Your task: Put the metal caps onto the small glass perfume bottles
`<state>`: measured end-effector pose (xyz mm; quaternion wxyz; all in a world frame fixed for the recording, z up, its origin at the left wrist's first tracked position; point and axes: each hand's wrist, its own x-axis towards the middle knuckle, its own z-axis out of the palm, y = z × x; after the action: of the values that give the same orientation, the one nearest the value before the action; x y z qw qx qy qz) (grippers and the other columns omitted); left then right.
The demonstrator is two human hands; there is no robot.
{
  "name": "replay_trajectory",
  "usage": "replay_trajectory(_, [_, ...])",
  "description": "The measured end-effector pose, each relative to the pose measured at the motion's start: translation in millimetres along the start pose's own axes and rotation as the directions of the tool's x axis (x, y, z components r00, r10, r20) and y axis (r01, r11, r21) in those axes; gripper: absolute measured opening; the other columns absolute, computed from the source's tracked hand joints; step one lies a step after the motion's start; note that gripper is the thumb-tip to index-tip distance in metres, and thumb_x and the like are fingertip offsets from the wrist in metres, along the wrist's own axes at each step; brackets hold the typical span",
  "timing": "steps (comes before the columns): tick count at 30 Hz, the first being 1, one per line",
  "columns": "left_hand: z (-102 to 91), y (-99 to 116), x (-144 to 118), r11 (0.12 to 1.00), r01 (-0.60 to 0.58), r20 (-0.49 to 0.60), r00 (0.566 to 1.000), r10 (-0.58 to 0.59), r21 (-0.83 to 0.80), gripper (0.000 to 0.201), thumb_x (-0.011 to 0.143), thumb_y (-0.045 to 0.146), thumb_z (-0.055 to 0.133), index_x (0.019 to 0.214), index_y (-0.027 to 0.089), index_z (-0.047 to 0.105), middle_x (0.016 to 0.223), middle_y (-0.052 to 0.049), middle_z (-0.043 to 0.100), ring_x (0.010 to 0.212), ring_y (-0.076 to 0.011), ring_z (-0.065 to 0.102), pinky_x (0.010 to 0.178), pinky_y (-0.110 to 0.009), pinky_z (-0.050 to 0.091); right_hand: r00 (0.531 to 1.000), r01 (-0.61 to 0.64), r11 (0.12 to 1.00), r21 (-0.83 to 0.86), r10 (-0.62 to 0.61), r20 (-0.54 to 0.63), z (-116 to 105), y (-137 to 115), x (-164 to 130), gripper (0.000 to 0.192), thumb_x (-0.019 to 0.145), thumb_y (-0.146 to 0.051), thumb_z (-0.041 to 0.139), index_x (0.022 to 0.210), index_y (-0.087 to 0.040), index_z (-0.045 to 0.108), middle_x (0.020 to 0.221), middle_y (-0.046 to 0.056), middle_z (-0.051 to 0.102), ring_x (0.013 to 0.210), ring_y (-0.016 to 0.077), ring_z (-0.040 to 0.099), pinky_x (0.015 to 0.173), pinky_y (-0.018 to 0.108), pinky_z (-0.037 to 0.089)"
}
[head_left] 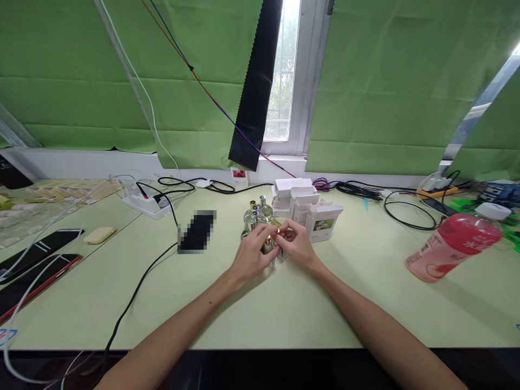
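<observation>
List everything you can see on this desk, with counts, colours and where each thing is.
glass bottles: several, clear with silver or gold caps, desk centre
bottle in hand: one, clear, between both hands
white boxes: a stack, behind the hands to the right
pink drink bottle: one, white cap, right
power strip: one, white, back left
black cables: several, along the back
phones: two, dark, far left
left hand: on the bottle
right hand: at its top

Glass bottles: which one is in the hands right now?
The nearest glass bottle, gripped by the left hand while the right hand pinches its gold top. The other bottles stand untouched behind it.
</observation>
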<state>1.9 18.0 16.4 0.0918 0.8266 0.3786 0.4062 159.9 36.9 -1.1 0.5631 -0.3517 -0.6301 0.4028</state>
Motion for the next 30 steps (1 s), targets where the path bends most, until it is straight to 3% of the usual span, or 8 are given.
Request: replay_trajectory(30, [0.1, -1.2, 0.0, 1.000, -0.003, 0.010, 1.000, 0.003, -0.002, 0.035, 0.084, 0.015, 0.063, 0.117, 0.026, 0.060, 0.109, -0.002, 0.063, 0.074, -0.0119, 0.061, 0.063, -0.023, 0.048, 1.000, 0.012, 0.999, -0.036, -0.013, -0.014, -0.3, 1.5, -0.9, 0.027, 0.079, -0.040, 0.071, 0.076, -0.021, 0.052, 0.063, -0.004, 0.052, 0.052, 0.0097, 0.047, 0.048, 0.023, 0.037])
